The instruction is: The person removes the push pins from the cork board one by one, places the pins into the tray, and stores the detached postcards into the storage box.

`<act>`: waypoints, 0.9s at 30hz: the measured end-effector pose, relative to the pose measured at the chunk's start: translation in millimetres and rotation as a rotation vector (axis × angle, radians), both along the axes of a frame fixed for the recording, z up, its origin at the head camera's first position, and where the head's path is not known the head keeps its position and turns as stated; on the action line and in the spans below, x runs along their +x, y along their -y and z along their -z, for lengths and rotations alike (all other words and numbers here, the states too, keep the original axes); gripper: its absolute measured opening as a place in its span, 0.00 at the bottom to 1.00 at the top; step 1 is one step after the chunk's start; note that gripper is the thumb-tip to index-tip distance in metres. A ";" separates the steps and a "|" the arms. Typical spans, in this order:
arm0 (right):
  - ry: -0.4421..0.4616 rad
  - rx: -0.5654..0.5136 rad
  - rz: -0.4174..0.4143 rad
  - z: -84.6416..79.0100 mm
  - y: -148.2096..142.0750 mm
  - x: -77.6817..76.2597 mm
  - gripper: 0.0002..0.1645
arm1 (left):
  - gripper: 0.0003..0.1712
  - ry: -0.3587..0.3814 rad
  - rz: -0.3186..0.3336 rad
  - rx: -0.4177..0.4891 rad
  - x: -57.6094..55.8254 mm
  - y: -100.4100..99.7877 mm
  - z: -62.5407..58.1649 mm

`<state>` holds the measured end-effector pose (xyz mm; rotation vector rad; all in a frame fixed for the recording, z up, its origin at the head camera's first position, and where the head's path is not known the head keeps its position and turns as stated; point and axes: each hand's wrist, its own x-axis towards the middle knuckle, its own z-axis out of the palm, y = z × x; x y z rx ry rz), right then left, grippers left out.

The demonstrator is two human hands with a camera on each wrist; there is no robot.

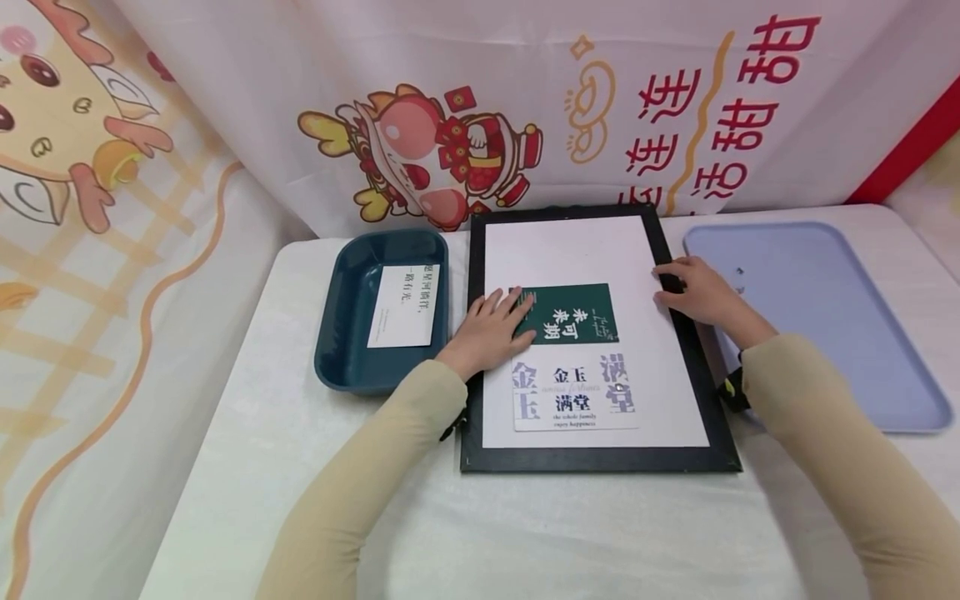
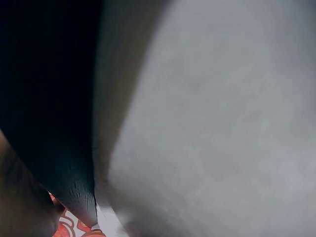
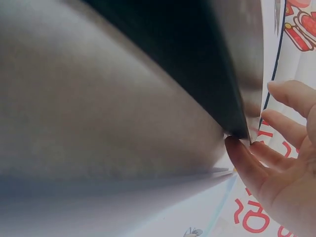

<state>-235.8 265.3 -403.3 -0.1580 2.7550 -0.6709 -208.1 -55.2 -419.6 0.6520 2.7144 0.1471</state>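
A black-rimmed board [image 1: 600, 460] with a white face lies flat on the table. On it a dark green card [image 1: 581, 317] with white lettering lies above a white card [image 1: 573, 400] with purple and dark lettering. My left hand [image 1: 486, 335] rests on the board's left side, fingers spread, fingertips at the green card's left edge. My right hand [image 1: 705, 293] touches the board's right rim, its fingers reaching over onto the white face. In the right wrist view, that hand [image 3: 281, 173] meets the rim's side with extended fingers. The left wrist view shows mostly blurred dark rim and pale cloth.
A dark teal basin [image 1: 341, 367] stands left of the board, holding a white card [image 1: 405, 306] with dark lettering. Right of the board lies a light blue tray [image 1: 840, 317]. A printed cloth [image 1: 525, 50] hangs behind the table.
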 end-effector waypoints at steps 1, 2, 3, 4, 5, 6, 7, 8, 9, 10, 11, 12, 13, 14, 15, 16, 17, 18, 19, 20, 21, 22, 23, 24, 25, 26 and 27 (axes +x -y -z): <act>0.001 0.004 -0.007 0.3 -0.1 0.1 0.34 | 0.38 0.000 -0.001 -0.001 0.0 0.1 0.2; 0.003 0.008 -0.014 0.6 -0.1 0.0 0.34 | 0.38 0.000 -0.001 -0.001 0.0 0.2 0.3; 0.005 0.012 -0.023 0.8 0.0 0.0 0.35 | 0.38 0.001 -0.002 0.000 0.1 0.2 0.4; 0.007 0.018 -0.030 1.0 0.1 0.0 0.36 | 0.38 0.003 -0.002 0.001 0.2 0.2 0.4; 0.009 0.022 -0.034 1.2 0.1 -0.1 0.36 | 0.38 0.004 -0.002 0.003 0.2 0.1 0.4; 0.012 0.024 -0.038 1.2 0.1 -0.1 0.37 | 0.38 0.004 -0.002 0.005 0.2 0.1 0.3; 0.015 0.024 -0.039 1.3 -0.2 -0.2 0.37 | 0.38 0.004 -0.002 0.006 0.2 0.0 0.2; 0.018 0.024 -0.038 1.3 -0.3 -0.2 0.37 | 0.38 0.003 -0.002 0.007 0.3 -0.1 0.0; 0.019 0.026 -0.037 1.5 -0.7 -0.4 0.37 | 0.38 0.003 -0.003 0.008 0.4 -0.2 -0.2; 0.020 0.026 -0.035 1.7 -1.0 -0.4 0.37 | 0.38 0.003 -0.004 0.009 0.5 -0.2 -0.4; 0.020 0.026 -0.034 2.0 -1.5 -0.4 0.37 | 0.38 0.001 -0.004 0.010 0.6 -0.3 -0.5; 0.019 0.025 -0.034 2.0 -1.6 -0.3 0.37 | 0.38 0.000 -0.005 0.010 0.7 -0.3 -0.7; 0.018 0.025 -0.032 2.4 -1.8 -0.5 0.37 | 0.38 0.000 -0.006 0.010 0.8 -0.3 -0.9; 0.017 0.026 -0.032 2.4 -1.7 -0.4 0.36 | 0.38 -0.001 -0.006 0.010 1.0 -0.3 -0.9; 0.016 0.026 -0.032 2.8 -1.9 -0.4 0.36 | 0.38 -0.001 -0.006 0.011 1.1 -0.2 -0.9; 0.016 0.024 -0.033 2.8 -1.8 -0.1 0.36 | 0.38 -0.002 -0.006 0.011 1.1 -0.2 -0.8; 0.017 0.021 -0.032 2.9 -2.0 0.0 0.36 | 0.38 -0.004 -0.006 0.010 1.1 -0.2 -0.8; 0.020 0.017 -0.031 2.9 -1.9 0.2 0.36 | 0.38 -0.004 -0.006 0.010 1.1 -0.1 -0.7; 0.023 0.014 -0.030 3.4 -2.4 0.2 0.36 | 0.38 -0.005 -0.006 0.009 1.1 0.0 -0.5; 0.027 0.010 -0.032 3.4 -2.6 0.5 0.36 | 0.37 -0.005 -0.006 0.010 1.1 0.0 -0.4; 0.031 0.006 -0.034 3.8 -3.1 0.5 0.36 | 0.37 -0.006 -0.006 0.009 1.0 0.0 -0.3; 0.036 0.002 -0.036 3.6 -3.4 0.9 0.36 | 0.37 -0.007 -0.005 0.009 1.0 0.0 -0.4; 0.041 -0.003 -0.038 3.8 -4.1 0.9 0.36 | 0.37 -0.007 -0.006 0.010 1.1 0.0 -0.5; 0.047 -0.009 -0.039 3.6 -4.4 1.2 0.36 | 0.37 -0.008 -0.006 0.011 1.2 -0.1 -0.6; 0.050 -0.015 -0.038 3.8 -5.1 1.2 0.36 | 0.37 -0.011 -0.006 0.012 1.2 -0.2 -0.7; 0.054 -0.021 -0.037 3.6 -5.4 1.3 0.36 | 0.37 -0.014 -0.007 0.015 1.2 -0.3 -0.8; 0.057 -0.026 -0.035 3.7 -5.7 1.5 0.36 | 0.37 -0.018 -0.008 0.016 1.3 -0.4 -1.1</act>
